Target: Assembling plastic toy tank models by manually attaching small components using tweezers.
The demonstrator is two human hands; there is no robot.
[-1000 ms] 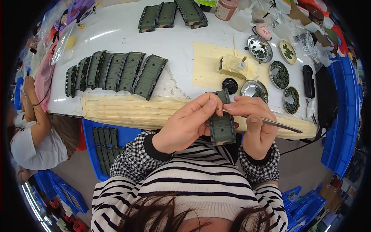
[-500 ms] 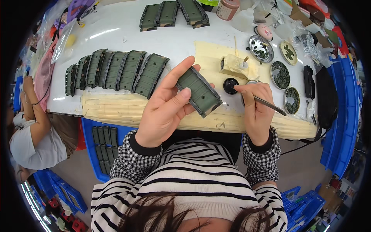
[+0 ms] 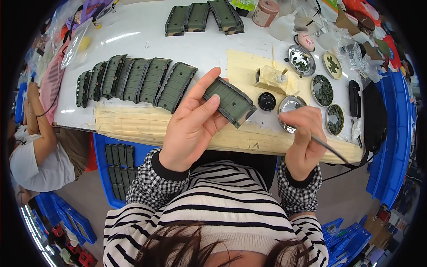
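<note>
Closest in, a green toy part (image 3: pixel 230 101) with toothed edges is held up in the left hand (image 3: pixel 191 127), pinched between the thumb and the long fingers, just over the near edge of the white table (image 3: pixel 133 42). A thin brush (image 3: pixel 328 149) is gripped in the closed right hand (image 3: pixel 304 142), and its tip seems to be dipped at a shiny little dish (image 3: pixel 289 107), though the tip itself is hidden by the hand. So the step looks like paint being picked up, with the part waiting to be painted. For the next move, the wet tip would need to be carried across to the part and touched down gently, with the part kept steady. Just past the hands, a small black lid (image 3: pixel 267 101) is seen, and round dishes of green bits (image 3: pixel 322 90) sit to the right. Further back on the left, a row of green parts (image 3: pixel 133 82) is laid out leaning on each other, and more green parts (image 3: pixel 202 17) are lined up at the far edge
</note>
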